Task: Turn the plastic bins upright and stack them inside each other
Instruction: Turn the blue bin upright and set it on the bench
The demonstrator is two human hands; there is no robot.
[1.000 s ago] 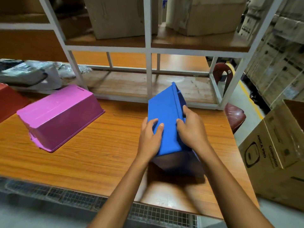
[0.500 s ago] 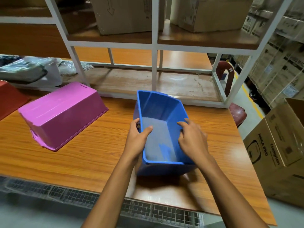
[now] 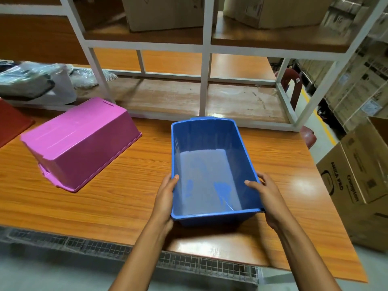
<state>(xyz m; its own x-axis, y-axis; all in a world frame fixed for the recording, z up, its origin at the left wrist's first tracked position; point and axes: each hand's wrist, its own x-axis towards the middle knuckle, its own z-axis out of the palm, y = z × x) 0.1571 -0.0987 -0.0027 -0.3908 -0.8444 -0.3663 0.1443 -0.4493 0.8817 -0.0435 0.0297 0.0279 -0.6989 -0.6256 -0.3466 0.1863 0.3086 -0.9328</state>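
- Blue bin [image 3: 205, 181]: upright, mouth up, at the near middle of the wooden table [image 3: 126, 208]. Whether its base is fully seated cannot be told. Its long axis runs straight away from the person.
- Pink bin [image 3: 79, 141]: upside down, base up, on the same table, left of the blue bin and clear of it. Its long axis lies slantwise, near-left to far-right, out of line with the blue bin.
- Red bin [image 3: 10, 122]: only a corner shows at the far left edge; attitude not confirmed.
- Left hand [image 3: 165, 196]: grips the blue bin's left long rim close to the near end. It is the hand nearer the pink bin.
- Right hand [image 3: 266, 198]: grips the right long rim opposite.
- Thumbs [image 3: 175, 177]: hooked over the rim into the bin; the other fingers are outside the walls, partly hidden.
- Assessment: the pink bin likely needs flipping and swinging into line before nesting, which means a reach leftward.
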